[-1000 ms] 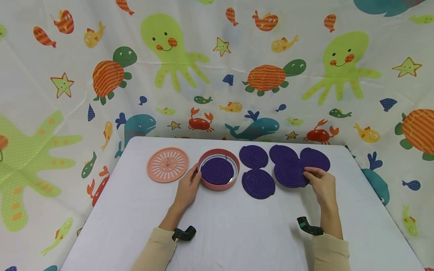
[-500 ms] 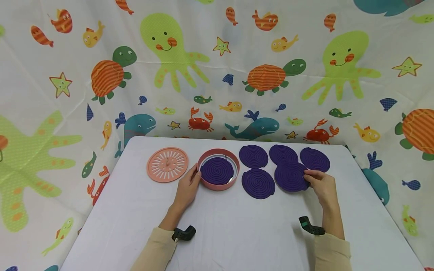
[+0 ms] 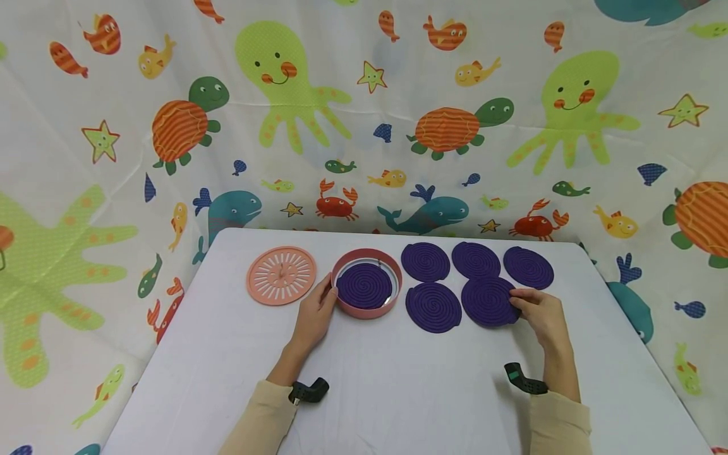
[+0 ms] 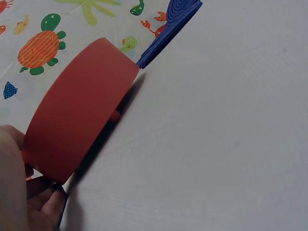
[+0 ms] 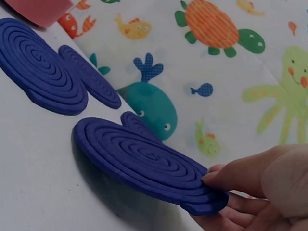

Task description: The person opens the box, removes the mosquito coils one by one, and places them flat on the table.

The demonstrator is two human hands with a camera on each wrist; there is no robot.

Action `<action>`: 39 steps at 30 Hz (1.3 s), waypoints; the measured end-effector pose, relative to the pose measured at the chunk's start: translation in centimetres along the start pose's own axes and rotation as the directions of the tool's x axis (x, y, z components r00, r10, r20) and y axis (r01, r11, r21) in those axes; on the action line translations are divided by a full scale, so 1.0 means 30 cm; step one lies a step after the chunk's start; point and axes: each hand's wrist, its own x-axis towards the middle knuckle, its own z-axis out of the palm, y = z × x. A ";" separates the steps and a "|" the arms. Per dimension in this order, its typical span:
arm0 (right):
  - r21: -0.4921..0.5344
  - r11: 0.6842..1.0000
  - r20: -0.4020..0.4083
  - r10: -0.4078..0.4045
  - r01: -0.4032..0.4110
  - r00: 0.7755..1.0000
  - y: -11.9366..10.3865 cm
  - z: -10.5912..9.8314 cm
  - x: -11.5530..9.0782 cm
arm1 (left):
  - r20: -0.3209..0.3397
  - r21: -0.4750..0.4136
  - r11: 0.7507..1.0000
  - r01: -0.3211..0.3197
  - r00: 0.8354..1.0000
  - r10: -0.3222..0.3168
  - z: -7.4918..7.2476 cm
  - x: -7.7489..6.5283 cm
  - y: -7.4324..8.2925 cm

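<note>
My left hand (image 3: pixel 316 309) grips the near-left side of a round pink mosquito coil holder (image 3: pixel 395 292). In the left wrist view, fingers curl at the lower end of its reddish wall (image 4: pixel 79 108), over a dark shadow. A purple mosquito coil (image 3: pixel 364 286) lies inside the holder. My right hand (image 3: pixel 540 311) pinches the right edge of another spiral mosquito coil (image 3: pixel 489 302) between thumb and fingers. The right wrist view shows this held coil (image 5: pixel 144 156) tilted, its gripped edge raised above the table. Whether its far edge touches the table, I cannot tell.
A slotted pink lid (image 3: pixel 281 276) lies left of the holder. Several loose coils lie right of it, among them a near coil (image 3: pixel 433 308), a back coil (image 3: pixel 425 261) and a far-right coil (image 3: pixel 528 268). A patterned cloth (image 3: pixel 364 126) hangs behind the white table (image 3: pixel 398 392).
My right hand has brought its coil slightly down and toward me, baring more of the coil behind it. The left hand and the holder stay in place.
</note>
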 end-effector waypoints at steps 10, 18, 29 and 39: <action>0.015 0.999 0.053 -0.030 0.029 0.998 0.031 -0.007 0.007 | -0.004 0.017 1.000 -0.011 1.000 0.011 0.001 0.002 -0.004; -0.113 0.993 0.049 -0.014 0.019 0.999 0.041 -0.004 0.013 | -0.001 0.020 1.000 -0.001 1.000 0.001 0.001 0.002 -0.008; -0.250 0.968 -0.013 -0.011 0.007 1.000 0.028 -0.011 0.002 | -0.004 0.021 1.000 -0.009 1.000 0.009 -0.001 0.002 -0.004; -0.289 0.957 -0.031 -0.020 0.010 0.999 0.024 -0.021 -0.005 | -0.001 0.023 1.000 0.001 1.000 -0.001 -0.003 0.001 -0.002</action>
